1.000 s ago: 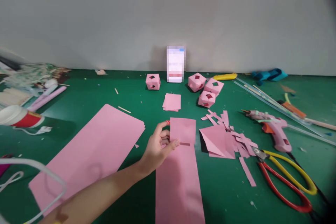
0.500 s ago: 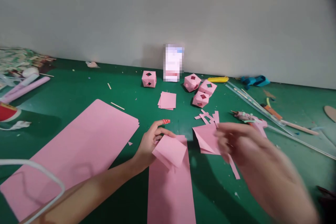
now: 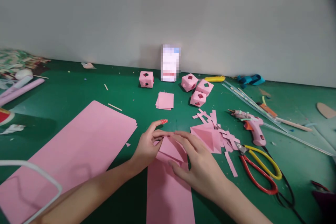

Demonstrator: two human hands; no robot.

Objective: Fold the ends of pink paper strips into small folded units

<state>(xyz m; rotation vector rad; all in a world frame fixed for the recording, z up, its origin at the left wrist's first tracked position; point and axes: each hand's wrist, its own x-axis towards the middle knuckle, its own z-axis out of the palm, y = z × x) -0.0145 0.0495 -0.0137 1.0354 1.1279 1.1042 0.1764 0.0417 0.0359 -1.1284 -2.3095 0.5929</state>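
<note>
A small folded piece of pink paper (image 3: 172,149) is between my two hands, above a long pink paper strip (image 3: 169,192) on the green table. My left hand (image 3: 147,147) grips the paper's left edge with its fingers closed; a red patterned fingertip points away. My right hand (image 3: 195,162) holds its right side, fingertips on the top edge and thumb near the lower fold. Just right of the hands lies another creased pink piece (image 3: 207,134), with narrow pink offcuts (image 3: 228,140) around it. Beyond the hands rests a stack of pink squares (image 3: 166,100).
Red-and-yellow scissors (image 3: 258,168) and a pink glue gun (image 3: 253,126) lie on the right. Large pink sheets (image 3: 86,140) cover the left. Several cut-out pink paper shapes (image 3: 198,98) stand near a propped phone (image 3: 170,63). A white cable (image 3: 52,178) curves at lower left.
My right hand has come in from the right, off the offcuts, onto the folded paper. The scissors now show on the table. The paper's top edge now lies between both hands' fingertips.
</note>
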